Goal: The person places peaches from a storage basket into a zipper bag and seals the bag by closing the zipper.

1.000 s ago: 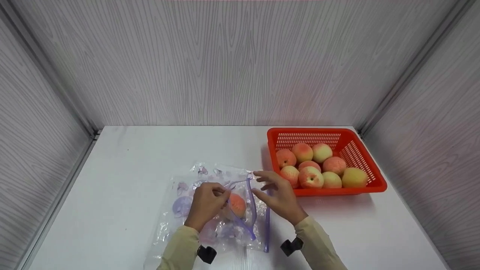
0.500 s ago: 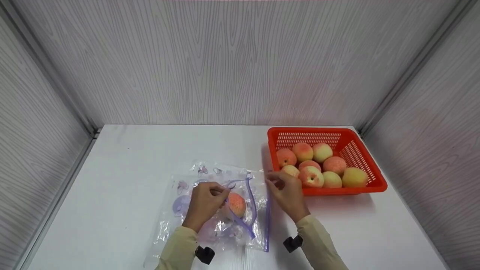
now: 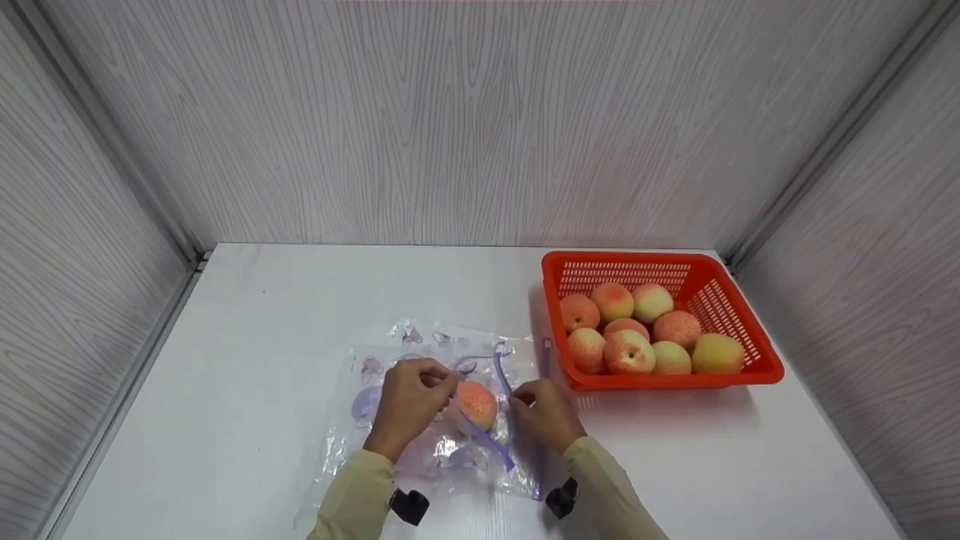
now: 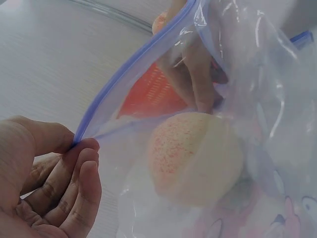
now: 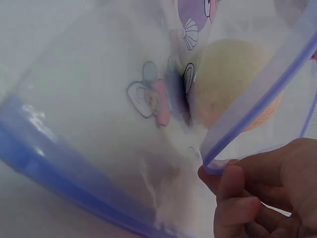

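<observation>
Left hand [image 3: 414, 401]: thumb and fingertip pinching one side of the purple rim [image 4: 114, 82] of a clear printed bag [image 3: 416, 459]; its other fingers loosely bent in the left wrist view. Right hand [image 3: 546, 412]: thumb and fingertip pinching the opposite side of the rim, other fingers curled toward the palm. Bag lies on the white table [image 3: 300, 315], near the person, its mouth gaping between the hands; one peach [image 3: 477, 406] inside, close to the mouth. A second purple strip [image 3: 546, 360] runs to the right of the rim, partly hidden by the right hand; cannot tell which film it edges. Red basket [image 3: 675, 381] stands at the right, near the right hand, holding several peaches [image 3: 630, 352]. Beige sleeves [image 3: 352, 495], a black block [image 3: 409, 507] at each wrist
</observation>
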{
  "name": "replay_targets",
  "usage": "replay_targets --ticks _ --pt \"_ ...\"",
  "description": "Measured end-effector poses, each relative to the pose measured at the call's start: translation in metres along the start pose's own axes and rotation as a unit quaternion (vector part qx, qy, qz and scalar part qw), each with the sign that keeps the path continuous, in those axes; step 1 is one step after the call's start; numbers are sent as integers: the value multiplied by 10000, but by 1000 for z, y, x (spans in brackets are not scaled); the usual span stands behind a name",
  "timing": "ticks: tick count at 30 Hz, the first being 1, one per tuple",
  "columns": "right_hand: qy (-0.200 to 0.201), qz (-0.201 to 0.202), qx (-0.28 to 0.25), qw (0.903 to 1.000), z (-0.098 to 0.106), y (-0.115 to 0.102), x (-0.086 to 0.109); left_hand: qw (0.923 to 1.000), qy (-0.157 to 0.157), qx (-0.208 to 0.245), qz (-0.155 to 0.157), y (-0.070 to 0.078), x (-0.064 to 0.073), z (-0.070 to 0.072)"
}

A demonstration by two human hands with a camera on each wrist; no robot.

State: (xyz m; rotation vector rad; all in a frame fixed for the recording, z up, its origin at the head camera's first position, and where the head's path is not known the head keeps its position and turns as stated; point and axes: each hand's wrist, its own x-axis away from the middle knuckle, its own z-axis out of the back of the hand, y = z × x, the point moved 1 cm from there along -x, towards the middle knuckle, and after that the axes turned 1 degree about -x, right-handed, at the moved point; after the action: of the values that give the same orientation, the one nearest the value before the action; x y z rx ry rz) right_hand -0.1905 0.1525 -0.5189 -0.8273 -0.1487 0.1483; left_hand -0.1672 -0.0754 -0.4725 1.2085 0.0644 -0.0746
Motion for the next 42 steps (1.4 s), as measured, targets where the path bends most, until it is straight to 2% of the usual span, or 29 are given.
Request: replay_targets --ticks 5,8,12,20,25,33,35,38,42 --pt "290 649 -432 9965 20 -20 6 9978 277 -447 -393 16 -1 20" --pt "566 992 -496 9922 36 -39 9 9953 473 -597 -599 25 -2 36" --pt "779 1324 -412 9873 52 -58 10 9940 622 -587 -683 35 -3 50" --pt "1108 1397 -454 9829 67 -68 12 9914 746 -620 -881 50 -4 58" --pt "1390 1510 -519 9773 73 -60 12 9917 708 -474 -965 55 -4 54" --pt "1192 1263 -650 9827 82 -40 22 9950 339 -81 -940 51 -5 28" --pt "1199 1260 -692 9823 90 -38 25 9955 267 -33 -908 50 -5 23" --pt "1454 1327 -656 9782 109 -36 27 9961 184 51 -864 46 -6 17" --pt "2001 1483 -50 9685 141 -35 23 9966 196 112 -792 44 -5 17"
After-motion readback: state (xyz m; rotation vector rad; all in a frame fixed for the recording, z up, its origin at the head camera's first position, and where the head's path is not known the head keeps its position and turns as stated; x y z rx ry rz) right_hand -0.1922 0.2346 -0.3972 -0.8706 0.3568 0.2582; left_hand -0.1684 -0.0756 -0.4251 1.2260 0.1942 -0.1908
